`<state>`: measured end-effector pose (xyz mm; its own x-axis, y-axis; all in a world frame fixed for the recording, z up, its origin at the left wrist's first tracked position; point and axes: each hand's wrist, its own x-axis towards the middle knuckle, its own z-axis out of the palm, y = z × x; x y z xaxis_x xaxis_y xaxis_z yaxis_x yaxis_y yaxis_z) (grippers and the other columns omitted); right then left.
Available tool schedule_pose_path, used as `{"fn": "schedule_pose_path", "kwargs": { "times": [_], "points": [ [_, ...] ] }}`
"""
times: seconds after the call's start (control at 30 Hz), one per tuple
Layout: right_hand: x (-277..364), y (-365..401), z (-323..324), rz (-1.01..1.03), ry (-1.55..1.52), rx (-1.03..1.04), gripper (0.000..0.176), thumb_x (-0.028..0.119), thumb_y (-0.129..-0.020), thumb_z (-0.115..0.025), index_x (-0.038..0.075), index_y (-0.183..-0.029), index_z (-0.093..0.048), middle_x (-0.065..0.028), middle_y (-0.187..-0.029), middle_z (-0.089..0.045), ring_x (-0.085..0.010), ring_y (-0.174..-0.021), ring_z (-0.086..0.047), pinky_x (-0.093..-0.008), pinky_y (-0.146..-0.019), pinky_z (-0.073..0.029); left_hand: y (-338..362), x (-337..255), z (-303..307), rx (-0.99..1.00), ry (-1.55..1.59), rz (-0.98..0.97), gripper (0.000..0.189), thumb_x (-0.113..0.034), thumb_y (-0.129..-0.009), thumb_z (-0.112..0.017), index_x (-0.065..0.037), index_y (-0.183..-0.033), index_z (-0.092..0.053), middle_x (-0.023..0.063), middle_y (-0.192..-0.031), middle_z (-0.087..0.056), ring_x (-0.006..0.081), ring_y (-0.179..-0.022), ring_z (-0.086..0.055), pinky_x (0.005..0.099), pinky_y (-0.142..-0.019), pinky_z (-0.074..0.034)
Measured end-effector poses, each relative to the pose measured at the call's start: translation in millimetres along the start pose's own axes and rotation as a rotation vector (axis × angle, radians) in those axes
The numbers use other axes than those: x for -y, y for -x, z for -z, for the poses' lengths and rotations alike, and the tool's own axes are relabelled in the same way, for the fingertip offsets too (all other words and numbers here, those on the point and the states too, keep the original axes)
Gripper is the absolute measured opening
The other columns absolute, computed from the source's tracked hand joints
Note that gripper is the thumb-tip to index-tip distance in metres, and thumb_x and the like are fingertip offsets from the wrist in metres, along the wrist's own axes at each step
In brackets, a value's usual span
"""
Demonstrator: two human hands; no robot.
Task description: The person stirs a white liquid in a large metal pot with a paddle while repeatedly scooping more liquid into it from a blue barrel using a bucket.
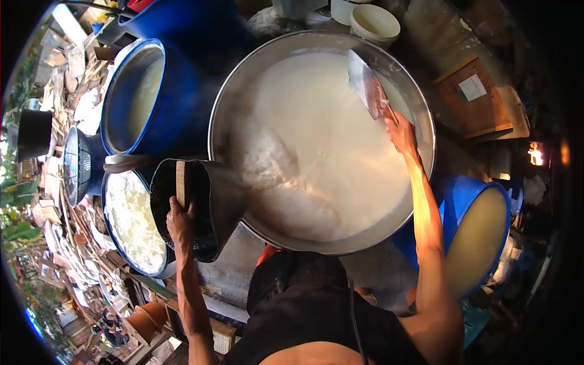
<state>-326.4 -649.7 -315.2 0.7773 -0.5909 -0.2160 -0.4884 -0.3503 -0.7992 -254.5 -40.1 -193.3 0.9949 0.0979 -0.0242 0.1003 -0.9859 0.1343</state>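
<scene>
Left hand [180, 222]: fingers wrapped tight around the wooden crossbar [180, 182] that spans the mouth of a black bucket [210, 210]. The bucket is at the near-left rim of the big metal pan [220, 103], roughly upright with its mouth facing the camera. The inside is dark, so I can't tell the contents.

Right hand [400, 131]: arm stretched over the pan's right side, fist clenched on the handle of a paddle [366, 85]. Its flat metal blade is angled up over the far-right part of the pan.

The pan is full of white liquid [328, 146], and the surface is churned next to the bucket.

Around it:
- Blue barrel [182, 103], far left, holding pale liquid.
- A second barrel [131, 222], near left just beside the bucket, with lumpy white contents.
- A third blue barrel [459, 201], near right, holding yellowish liquid.
- White tub [374, 24] beyond the pan's far rim.
- Wooden box [480, 97], far right.
- Small flame [535, 153] at the right edge.
</scene>
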Motion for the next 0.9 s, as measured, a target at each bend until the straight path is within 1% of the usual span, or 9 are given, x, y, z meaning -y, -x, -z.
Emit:
{"fn": "schedule_pose_path", "kwargs": {
  "times": [0.07,0.17,0.23,0.3,0.37,0.43,0.5,0.73,0.9],
  "points": [
    [-14.4,-34.9,-22.9,0.120,0.030,0.028,0.026,0.022,-0.096,-0.061,0.007,-0.116,-0.068,-0.0039,-0.072,-0.063,-0.0117,-0.052,-0.055,-0.0315,-0.045,-0.043,-2.2,0.9,-0.4,0.005,-0.010,0.006,0.047,-0.044,-0.092,-0.068,-0.003,-0.108,-0.051,0.0301,-0.089,-0.069,0.0505,-0.088,-0.067,0.0574,-0.073,-0.052],
    [-29.4,-58.0,-50.3,0.125,0.204,0.174,0.030,0.022,-0.095,-0.062,0.005,-0.119,-0.067,-0.0070,-0.073,-0.063,-0.0143,-0.054,-0.056,-0.0329,-0.049,-0.047,0.3,-0.7,0.5,0.005,-0.022,0.006,0.048,-0.045,-0.092,-0.068,-0.003,-0.108,-0.051,0.0304,-0.087,-0.069,0.0506,-0.087,-0.067,0.0573,-0.072,-0.052],
    [-50.4,-56.4,-68.8,0.221,0.274,0.183,0.036,0.023,-0.093,-0.064,0.006,-0.125,-0.066,-0.0152,-0.084,-0.071,-0.0269,-0.066,-0.067,-0.0385,-0.061,-0.054,0.4,-0.2,-0.1,-0.024,-0.034,-0.022,0.049,-0.044,-0.092,-0.068,-0.002,-0.108,-0.050,0.0313,-0.085,-0.068,0.0513,-0.085,-0.066,0.0575,-0.071,-0.051],
    [-61.5,-29.0,-79.3,0.528,0.346,0.028,0.039,0.024,-0.093,-0.065,0.004,-0.127,-0.064,-0.0231,-0.099,-0.072,-0.0399,-0.086,-0.072,-0.0447,-0.074,-0.057,-0.9,1.1,-1.0,-0.019,-0.032,-0.028,0.049,-0.044,-0.092,-0.068,-0.001,-0.108,-0.050,0.0315,-0.085,-0.068,0.0515,-0.084,-0.066,0.0576,-0.071,-0.051],
    [-60.1,9.0,-77.5,0.383,0.361,0.175,0.039,0.024,-0.094,-0.064,0.001,-0.125,-0.063,-0.0278,-0.108,-0.068,-0.0461,-0.101,-0.067,-0.0479,-0.083,-0.055,-0.3,2.2,-1.6,-0.012,-0.027,-0.035,0.049,-0.043,-0.092,-0.068,-0.001,-0.108,-0.050,0.0316,-0.084,-0.068,0.0517,-0.083,-0.066,0.0577,-0.071,-0.051],
    [-67.8,48.7,-75.5,0.339,0.402,0.265,0.039,0.024,-0.095,-0.063,0.000,-0.126,-0.061,-0.0273,-0.100,-0.069,-0.0458,-0.093,-0.068,-0.0497,-0.079,-0.056,-0.1,0.3,-0.1,-0.010,-0.009,-0.034,0.048,-0.043,-0.091,-0.069,-0.001,-0.108,-0.051,0.0316,-0.084,-0.067,0.0516,-0.083,-0.066,0.0581,-0.071,-0.050],
    [-75.0,94.2,-72.4,0.429,0.443,0.215,0.025,0.023,-0.094,-0.063,0.004,-0.111,-0.061,-0.0249,-0.074,-0.066,-0.0457,-0.071,-0.067,-0.0550,-0.063,-0.052,1.1,-2.2,1.8,-0.016,-0.009,-0.029,0.048,-0.042,-0.091,-0.069,-0.001,-0.107,-0.051,0.0315,-0.085,-0.067,0.0515,-0.084,-0.066,0.0581,-0.071,-0.050],
    [-63.4,215.6,-23.2,0.468,0.483,0.373,0.024,0.021,-0.095,-0.063,0.004,-0.111,-0.059,-0.0218,-0.071,-0.066,-0.0433,-0.068,-0.066,-0.0535,-0.060,-0.051,1.5,-1.2,1.7,-0.013,-0.006,-0.019,0.044,-0.039,-0.091,-0.069,-0.002,-0.107,-0.051,0.0306,-0.087,-0.068,0.0513,-0.087,-0.065,0.0580,-0.073,-0.050],
    [-5.6,241.2,40.1,0.503,0.810,0.505,0.023,0.017,-0.090,-0.066,0.003,-0.108,-0.066,-0.0210,-0.075,-0.067,-0.0376,-0.077,-0.069,-0.0471,-0.067,-0.053,3.3,-2.3,4.5,0.005,-0.003,-0.005,0.043,-0.037,-0.091,-0.069,-0.003,-0.109,-0.050,0.0307,-0.089,-0.068,0.0514,-0.088,-0.065,0.0578,-0.074,-0.050]
  ]
}}
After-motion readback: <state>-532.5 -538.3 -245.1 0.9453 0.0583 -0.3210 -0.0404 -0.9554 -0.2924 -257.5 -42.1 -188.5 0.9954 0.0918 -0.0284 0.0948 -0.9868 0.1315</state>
